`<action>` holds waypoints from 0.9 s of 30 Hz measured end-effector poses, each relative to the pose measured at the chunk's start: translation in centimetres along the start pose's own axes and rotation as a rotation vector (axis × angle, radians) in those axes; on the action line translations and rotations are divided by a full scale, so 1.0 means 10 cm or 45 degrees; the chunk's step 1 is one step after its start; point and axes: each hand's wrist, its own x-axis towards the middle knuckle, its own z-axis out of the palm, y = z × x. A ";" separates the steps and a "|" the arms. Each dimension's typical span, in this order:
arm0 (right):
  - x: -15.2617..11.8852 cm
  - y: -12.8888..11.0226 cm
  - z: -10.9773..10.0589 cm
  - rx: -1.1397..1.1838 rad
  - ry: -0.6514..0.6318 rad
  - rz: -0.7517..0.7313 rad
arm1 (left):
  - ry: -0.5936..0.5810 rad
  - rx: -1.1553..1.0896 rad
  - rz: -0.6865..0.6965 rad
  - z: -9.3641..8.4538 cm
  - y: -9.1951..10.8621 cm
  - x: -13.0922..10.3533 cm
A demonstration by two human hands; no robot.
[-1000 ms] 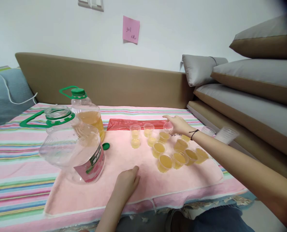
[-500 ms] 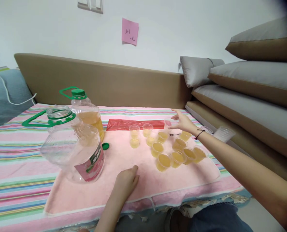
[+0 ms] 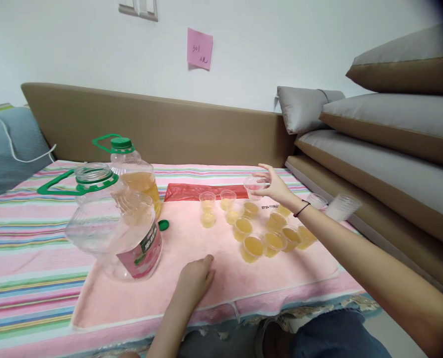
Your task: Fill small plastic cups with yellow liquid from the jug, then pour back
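Note:
My right hand has its fingers around an empty clear plastic cup over the back of the pink towel. Resting on the towel, my left hand is curled, its index finger and thumb toward the cups; whether anything is inside is hidden. Several cups of yellow liquid stand in the towel's right half. Two columns of cups with less liquid are left of them. A large open bottle stands on the left, its green cap lying beside it.
Behind the open bottle is a capped bottle of amber liquid. A red plastic sheet lies at the towel's back edge. Near my right forearm are clear stacked cups. Cushions pile up at the right, and a brown backboard runs behind.
My right hand has moved slightly left, with the empty cup now between its fingers and shifted left. My left hand stays where it was.

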 end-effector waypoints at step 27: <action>-0.09 -0.02 0.51 -1.385 -0.443 -1.116 | 0.003 -0.017 0.036 -0.02 0.01 -0.05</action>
